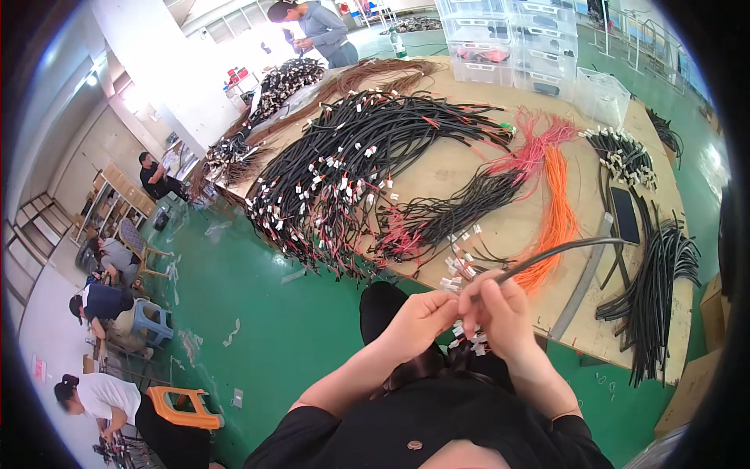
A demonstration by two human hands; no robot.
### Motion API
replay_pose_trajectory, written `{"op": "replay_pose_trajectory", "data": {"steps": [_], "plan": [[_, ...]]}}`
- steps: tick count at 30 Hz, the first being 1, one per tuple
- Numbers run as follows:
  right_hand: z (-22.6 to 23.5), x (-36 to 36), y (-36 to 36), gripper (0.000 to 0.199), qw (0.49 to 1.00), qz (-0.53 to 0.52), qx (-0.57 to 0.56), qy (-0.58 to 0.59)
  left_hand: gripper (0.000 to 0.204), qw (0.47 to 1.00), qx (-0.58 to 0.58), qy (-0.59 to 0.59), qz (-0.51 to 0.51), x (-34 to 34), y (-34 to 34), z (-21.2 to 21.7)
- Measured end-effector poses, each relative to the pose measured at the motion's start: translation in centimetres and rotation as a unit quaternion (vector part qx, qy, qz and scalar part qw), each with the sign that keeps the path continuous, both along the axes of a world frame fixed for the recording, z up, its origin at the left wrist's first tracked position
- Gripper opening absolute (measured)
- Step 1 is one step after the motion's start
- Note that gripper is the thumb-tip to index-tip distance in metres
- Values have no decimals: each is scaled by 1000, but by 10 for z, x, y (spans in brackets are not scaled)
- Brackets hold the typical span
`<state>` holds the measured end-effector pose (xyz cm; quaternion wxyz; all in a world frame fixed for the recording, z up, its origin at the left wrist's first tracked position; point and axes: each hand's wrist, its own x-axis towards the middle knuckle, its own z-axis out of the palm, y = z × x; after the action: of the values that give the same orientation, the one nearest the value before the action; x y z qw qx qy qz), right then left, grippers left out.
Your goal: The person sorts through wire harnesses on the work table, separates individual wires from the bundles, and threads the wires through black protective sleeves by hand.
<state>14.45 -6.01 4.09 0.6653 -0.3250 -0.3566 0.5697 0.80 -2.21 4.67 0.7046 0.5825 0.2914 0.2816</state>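
Note:
Both my hands meet just off the table's near edge. In my right hand (500, 311) is one end of a long black cable sleeve (558, 248), which arcs up and away to the right over the table. My left hand (426, 319) is closed in a pinch right beside it; whatever its fingertips hold is too small to tell. White connectors (472, 341) on thin wires show below my hands, near my lap. More white connectors (461, 262) lie on the table just beyond my fingers.
On the wooden table (461, 168) lie a large heap of black cables (351, 168), orange wires (553, 211), pink wires (539, 141), black sleeves (660, 289), a grey strip (582, 281) and a phone (625, 215). Clear plastic drawers (512, 47) stand behind. Several people work around the room.

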Motion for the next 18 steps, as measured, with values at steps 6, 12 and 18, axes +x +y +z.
{"op": "replay_pose_trajectory", "data": {"steps": [6,12,18], "plan": [[9,21,8,22,994,-86,16,70,25,997,77,17,1,4,-2,-19],[10,27,8,23,999,7,-45,25,20,998,56,-2,-14,13,-1,-18],[0,34,16,25,999,-3,-33,33,21,996,72,53,-4,16,9,-18]]}}
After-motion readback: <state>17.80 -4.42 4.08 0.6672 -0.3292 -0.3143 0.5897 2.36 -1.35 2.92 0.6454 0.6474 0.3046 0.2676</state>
